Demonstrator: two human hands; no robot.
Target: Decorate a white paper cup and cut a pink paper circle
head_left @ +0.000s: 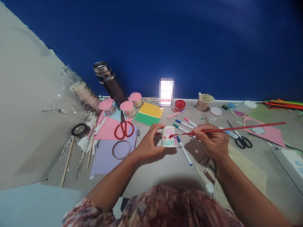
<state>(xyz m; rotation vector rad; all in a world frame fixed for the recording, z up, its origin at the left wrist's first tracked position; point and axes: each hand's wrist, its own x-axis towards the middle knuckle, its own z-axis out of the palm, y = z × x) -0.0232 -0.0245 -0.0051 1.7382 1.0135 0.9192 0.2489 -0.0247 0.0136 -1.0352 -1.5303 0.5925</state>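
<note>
My left hand [151, 138] grips the side of an upside-down paper cup [170, 142] standing on the table. A pink window, red marks and green grass strokes are drawn on the cup. In my right hand [211, 142] is a long red paintbrush [241, 127], its red-tipped bristles at the cup's wall by the red marks. A blue-capped marker [184, 151] lies just right of the cup. Behind it rest a teal-capped marker [181, 128] and a pink-capped one [189, 121]. Farther back sits a small pot of red paint [180, 104].
Left are red-handled scissors [123, 127], a tape roll [121, 149], several pink-topped cups [127, 108], a black flask [111, 82] and stacked paper cups [84, 94]. A lit screen [166, 91] stands at the back. Rightward are a patterned cup [204, 102] and black-handled scissors [241, 138].
</note>
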